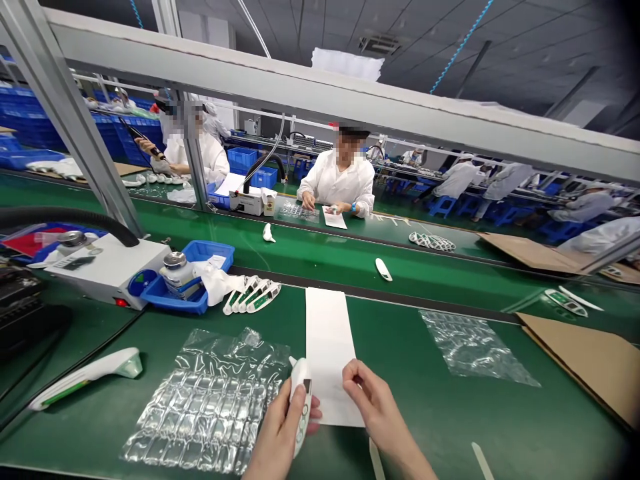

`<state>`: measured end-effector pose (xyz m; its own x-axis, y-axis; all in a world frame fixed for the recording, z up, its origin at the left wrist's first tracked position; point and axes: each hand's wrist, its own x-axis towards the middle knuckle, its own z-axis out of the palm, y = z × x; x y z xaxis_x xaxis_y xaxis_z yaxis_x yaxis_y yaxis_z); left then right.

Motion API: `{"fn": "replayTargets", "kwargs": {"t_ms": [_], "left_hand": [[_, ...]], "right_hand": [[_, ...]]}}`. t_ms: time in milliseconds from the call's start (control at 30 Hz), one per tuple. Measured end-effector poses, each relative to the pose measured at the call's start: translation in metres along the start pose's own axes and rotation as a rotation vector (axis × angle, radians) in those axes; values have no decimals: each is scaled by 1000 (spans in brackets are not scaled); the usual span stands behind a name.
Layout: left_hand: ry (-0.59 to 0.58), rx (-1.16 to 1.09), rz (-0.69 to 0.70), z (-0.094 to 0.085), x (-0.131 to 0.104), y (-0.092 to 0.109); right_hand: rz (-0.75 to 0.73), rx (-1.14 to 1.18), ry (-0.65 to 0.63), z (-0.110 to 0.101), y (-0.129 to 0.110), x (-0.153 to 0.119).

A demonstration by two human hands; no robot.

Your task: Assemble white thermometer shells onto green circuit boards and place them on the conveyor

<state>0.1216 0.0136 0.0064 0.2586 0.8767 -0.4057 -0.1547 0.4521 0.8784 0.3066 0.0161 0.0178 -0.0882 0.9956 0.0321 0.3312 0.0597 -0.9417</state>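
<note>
My left hand [280, 433] is wrapped round a white ear thermometer [301, 380], which has a thin tip at the top, a small dark display and several buttons on its face. Over a long white paper strip [327, 333], my right hand [373, 400] has its thumb and fingertips pinched together; whether anything small is between them is hidden. A sheet of clear plastic blister pockets [200, 413] lies just left of my left hand. Farther left rests a white casing [90, 377] with a green board showing along its side.
White casings with green boards [253, 295] lie beside a blue tray [203, 257] holding a metal-topped bottle. Clear plastic [470, 347] and cardboard [585, 360] lie right. A green conveyor [325, 257] carries white parts. Across it sits a co-worker [340, 173]; a metal beam crosses above.
</note>
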Motion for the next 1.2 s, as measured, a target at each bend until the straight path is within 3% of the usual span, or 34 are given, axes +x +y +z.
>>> {"fn": "replayTargets", "kwargs": {"t_ms": [133, 233, 367, 767, 1067, 1200], "left_hand": [[-34, -104, -111, -2, -7, 1], [15, -144, -159, -5, -12, -1], [12, -163, -143, -9, -14, -4], [-6, -177, -172, -16, -17, -3], [96, -117, -214, -13, -26, 9], [113, -41, -140, -12, -28, 11]], "right_hand": [[46, 265, -200, 20, -45, -9], [22, 138, -199, 38, -58, -7], [-31, -72, -125, 49, -55, 1], [1, -3, -129, 58, -51, 4], [8, -101, -97, 65, -52, 4], [102, 95, -107, 71, -48, 4]]}}
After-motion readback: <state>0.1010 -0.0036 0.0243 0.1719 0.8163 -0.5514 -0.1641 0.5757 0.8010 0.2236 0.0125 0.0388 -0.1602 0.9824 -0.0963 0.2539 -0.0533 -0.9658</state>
